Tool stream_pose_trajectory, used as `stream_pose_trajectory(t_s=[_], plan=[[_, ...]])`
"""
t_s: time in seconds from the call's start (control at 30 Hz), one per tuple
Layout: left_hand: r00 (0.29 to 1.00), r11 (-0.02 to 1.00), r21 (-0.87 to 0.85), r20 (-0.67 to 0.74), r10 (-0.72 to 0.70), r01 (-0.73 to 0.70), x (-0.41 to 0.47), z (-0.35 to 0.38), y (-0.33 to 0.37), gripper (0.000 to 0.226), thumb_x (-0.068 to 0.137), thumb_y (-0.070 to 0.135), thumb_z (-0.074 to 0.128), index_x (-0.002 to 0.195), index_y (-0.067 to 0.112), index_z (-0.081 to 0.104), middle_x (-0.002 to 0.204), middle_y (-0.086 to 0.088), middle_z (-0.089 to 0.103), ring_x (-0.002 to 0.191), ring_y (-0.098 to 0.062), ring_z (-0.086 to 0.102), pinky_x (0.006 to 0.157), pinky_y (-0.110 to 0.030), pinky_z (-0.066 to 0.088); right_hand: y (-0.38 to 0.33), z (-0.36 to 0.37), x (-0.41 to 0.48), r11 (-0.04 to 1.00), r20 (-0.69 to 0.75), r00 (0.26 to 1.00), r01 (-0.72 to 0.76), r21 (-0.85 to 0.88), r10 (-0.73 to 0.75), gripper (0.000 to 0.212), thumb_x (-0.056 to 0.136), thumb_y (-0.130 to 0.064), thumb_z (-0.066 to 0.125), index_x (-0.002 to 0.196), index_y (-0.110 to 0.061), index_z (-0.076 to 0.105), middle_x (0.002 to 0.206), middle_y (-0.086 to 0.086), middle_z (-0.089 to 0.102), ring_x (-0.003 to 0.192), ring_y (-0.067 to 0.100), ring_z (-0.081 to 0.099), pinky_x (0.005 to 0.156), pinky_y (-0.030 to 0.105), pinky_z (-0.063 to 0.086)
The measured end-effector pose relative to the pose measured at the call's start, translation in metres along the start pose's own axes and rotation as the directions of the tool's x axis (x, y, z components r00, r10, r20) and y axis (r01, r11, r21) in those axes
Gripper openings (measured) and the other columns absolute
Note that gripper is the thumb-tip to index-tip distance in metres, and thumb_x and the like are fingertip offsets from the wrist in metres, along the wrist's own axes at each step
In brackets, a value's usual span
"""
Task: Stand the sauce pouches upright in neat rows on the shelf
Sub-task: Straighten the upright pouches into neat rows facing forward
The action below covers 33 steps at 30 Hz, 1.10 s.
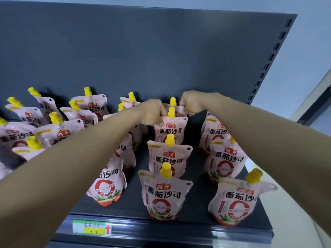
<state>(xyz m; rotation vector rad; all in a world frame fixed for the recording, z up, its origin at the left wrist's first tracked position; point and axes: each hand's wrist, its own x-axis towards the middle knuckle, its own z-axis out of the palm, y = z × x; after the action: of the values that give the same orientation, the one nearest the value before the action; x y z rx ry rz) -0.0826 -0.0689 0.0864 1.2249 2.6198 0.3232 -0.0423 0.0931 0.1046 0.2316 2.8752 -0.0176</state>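
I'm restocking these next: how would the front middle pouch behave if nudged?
The front middle pouch is probably soft: its sides bulge and crease. It stands on a narrow pinched base under a tall yellow cap, so a push near the top would likely tip it; the left pouches already lean. Its glossy film may be slippery.

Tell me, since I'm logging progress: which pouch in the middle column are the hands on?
The rearmost pouch, against the back panel. Left hand and right hand pinch its top corners; the three pouches in front stand untouched.
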Motion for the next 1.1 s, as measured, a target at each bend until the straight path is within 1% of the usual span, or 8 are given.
stream_pose_trajectory(t_s=[0.07,0.13,0.23,0.43,0.7,0.8,1.0,1.1], plan=[[1.0,0.999,-0.039,-0.003,0.004,-0.005,0.002,0.001,0.0,0.028,0.078,0.01,0.069,0.054,0.014,0.055,0.05,0.006,0.039,0.051,-0.009,0.037,0.046,-0.022,0.028,0.002,0.001,0.005,1.0,0.006,1.0,0.021,-0.008,-0.021,0.036,0.086,-0.004,0.057,0.056,-0.011,0.04,0.101,0.031,0.068,0.087,0.041,0.067,0.062,0.026,0.037],[1.0,0.998,-0.068,-0.001,0.016,-0.016,0.003,0.003,0.002,0.034,0.078,0.009,0.069,0.049,0.013,0.05,0.05,0.004,0.035,0.053,-0.014,0.035,0.045,-0.019,0.029,0.003,0.0,0.008,1.0,0.018,1.0,0.021,0.016,-0.022,0.032,0.087,-0.004,0.055,0.058,-0.011,0.044,0.098,0.029,0.071,0.08,0.035,0.069,0.068,0.028,0.044],[1.0,0.995,-0.097,-0.002,-0.002,0.002,0.002,0.004,0.002,0.016,0.079,0.011,0.069,0.065,0.006,0.063,0.053,0.003,0.041,0.059,-0.016,0.04,0.047,-0.018,0.032,0.005,-0.002,0.011,0.998,0.033,0.999,0.018,0.059,-0.02,0.032,0.089,-0.006,0.055,0.059,-0.011,0.045,0.093,0.027,0.073,0.081,0.033,0.071,0.073,0.033,0.053],[0.999,0.997,-0.072,0.01,-0.042,0.043,0.0,0.004,-0.007,0.011,0.079,0.011,0.068,0.084,0.003,0.073,0.085,-0.016,0.071,0.073,-0.021,0.059,0.063,-0.025,0.043,0.001,-0.002,0.01,1.0,-0.003,1.0,0.0,0.008,0.0,0.035,0.089,-0.004,0.056,0.057,-0.01,0.042,0.077,0.017,0.061,0.1,0.037,0.068,0.065,0.026,0.042],[0.999,0.996,-0.078,0.039,-0.033,0.036,0.002,0.003,-0.004,0.01,0.083,0.009,0.065,0.083,0.002,0.071,0.069,-0.007,0.068,0.053,-0.007,0.057,0.049,-0.015,0.044,0.003,-0.002,0.008,1.0,-0.021,1.0,0.006,0.029,-0.006,0.038,0.092,-0.01,0.054,0.057,-0.01,0.04,0.077,0.019,0.067,0.075,0.029,0.064,0.061,0.026,0.041],[1.0,0.997,-0.066,0.003,-0.029,0.029,0.003,0.005,-0.004,0.009,0.082,0.008,0.064,0.081,0.002,0.071,0.067,-0.008,0.067,0.057,-0.012,0.059,0.053,-0.019,0.042,0.006,0.001,0.007,0.997,-0.01,1.0,-0.003,0.083,0.004,0.036,0.091,-0.008,0.054,0.057,-0.01,0.043,0.081,0.021,0.069,0.072,0.026,0.064,0.062,0.026,0.043],[0.999,0.998,-0.056,0.027,-0.03,0.031,0.003,0.002,-0.005,0.01,0.081,0.009,0.066,0.084,0.001,0.071,0.072,-0.009,0.068,0.056,-0.008,0.055,0.055,-0.02,0.041,0.011,0.003,0.007,0.982,-0.011,0.999,-0.051,0.182,0.054,0.036,0.09,-0.005,0.057,0.055,-0.009,0.048,0.058,0.004,0.061,0.07,0.024,0.068,0.053,0.02,0.049],[0.998,0.998,-0.063,0.048,-0.028,0.031,0.001,0.004,-0.003,0.015,0.076,0.015,0.073,0.084,0.003,0.071,0.078,-0.012,0.069,0.069,-0.02,0.06,0.058,-0.023,0.042,0.008,0.004,0.008,0.979,-0.026,0.998,-0.049,0.196,0.055,0.032,0.089,-0.005,0.057,0.057,-0.007,0.052,0.066,0.011,0.067,0.073,0.027,0.071,0.066,0.03,0.057]])
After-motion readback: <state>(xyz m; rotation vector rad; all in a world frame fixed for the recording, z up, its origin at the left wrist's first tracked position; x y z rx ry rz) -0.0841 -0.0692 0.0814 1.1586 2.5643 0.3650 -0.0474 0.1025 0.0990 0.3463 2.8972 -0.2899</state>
